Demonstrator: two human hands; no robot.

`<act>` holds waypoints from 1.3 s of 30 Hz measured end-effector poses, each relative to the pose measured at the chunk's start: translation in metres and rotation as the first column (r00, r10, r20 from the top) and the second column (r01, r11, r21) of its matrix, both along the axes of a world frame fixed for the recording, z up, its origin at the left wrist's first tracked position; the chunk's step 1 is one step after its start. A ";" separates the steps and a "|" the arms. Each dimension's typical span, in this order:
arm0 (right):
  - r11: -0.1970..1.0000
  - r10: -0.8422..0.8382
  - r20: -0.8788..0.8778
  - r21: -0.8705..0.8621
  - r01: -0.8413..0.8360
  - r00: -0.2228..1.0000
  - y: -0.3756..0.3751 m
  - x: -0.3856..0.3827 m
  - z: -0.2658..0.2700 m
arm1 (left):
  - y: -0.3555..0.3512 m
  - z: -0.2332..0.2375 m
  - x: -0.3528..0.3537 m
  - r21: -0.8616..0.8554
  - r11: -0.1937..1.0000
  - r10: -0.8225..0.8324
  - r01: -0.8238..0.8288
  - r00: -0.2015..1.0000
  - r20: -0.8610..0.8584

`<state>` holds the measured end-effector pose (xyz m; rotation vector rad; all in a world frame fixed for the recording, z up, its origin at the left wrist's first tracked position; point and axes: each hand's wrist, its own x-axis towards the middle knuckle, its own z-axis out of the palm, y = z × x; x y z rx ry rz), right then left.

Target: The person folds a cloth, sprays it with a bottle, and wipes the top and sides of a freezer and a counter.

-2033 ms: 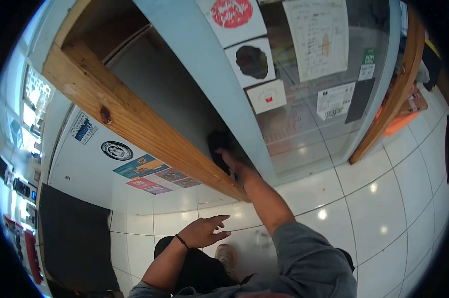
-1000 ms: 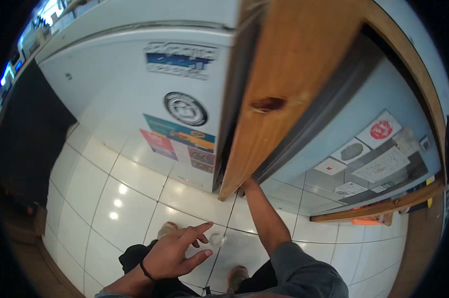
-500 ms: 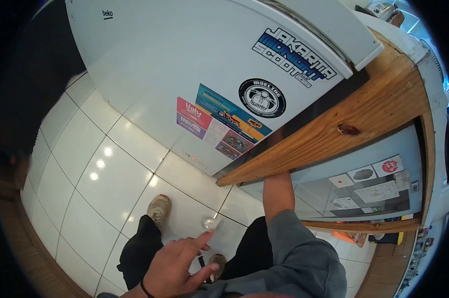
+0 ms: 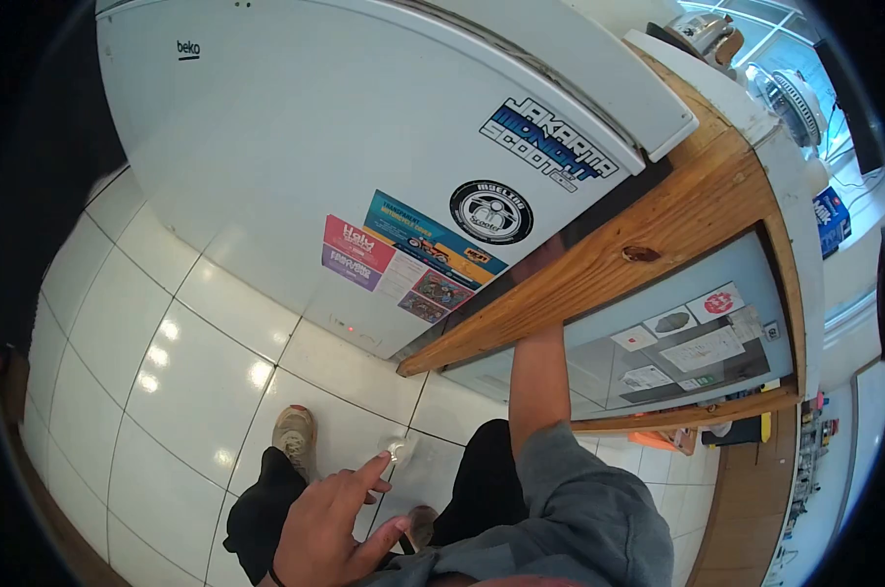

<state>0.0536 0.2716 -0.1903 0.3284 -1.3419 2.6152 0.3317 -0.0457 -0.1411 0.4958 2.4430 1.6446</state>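
My left hand [image 4: 327,520] is held low over the floor, index finger stretched out and thumb apart, with nothing in it. A bright, shiny spot [image 4: 397,450] shows on the tiles by its index fingertip. My right forearm [image 4: 540,377] reaches in under the wooden counter edge [image 4: 609,269], and the hand itself is hidden there. Beside that arm is a grey-blue panel [image 4: 579,347] with several paper labels [image 4: 697,347], framed by the wood. Left of the counter stands a white fridge [image 4: 296,127] with scooter stickers on its door.
White floor tiles [image 4: 208,352] lie below, with my shoe [image 4: 294,435] on them. On the counter, a metal appliance [image 4: 702,34], a small fan [image 4: 793,103] and a blue pack [image 4: 832,220] stand at the upper right. An orange thing [image 4: 663,440] lies beyond the counter.
The view has shifted, so the fridge and counter appear farther left, and more of the countertop shows. My left hand stays low with its index finger out; my right arm remains under the counter.
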 end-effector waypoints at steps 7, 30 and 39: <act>1.000 -0.007 0.099 -0.016 0.009 0.995 -0.001 -0.003 0.006 | -0.013 0.006 -0.006 -0.038 0.998 -0.054 0.055 0.998 0.036; 0.963 -0.267 0.219 0.105 0.249 0.939 0.023 0.018 0.009 | -0.002 0.001 -0.015 -0.055 0.997 -0.062 0.060 0.998 -0.025; 0.185 -0.487 -0.818 0.246 0.952 0.306 0.042 0.069 0.093 | -0.001 0.003 -0.017 0.079 0.995 -0.075 0.067 0.992 0.099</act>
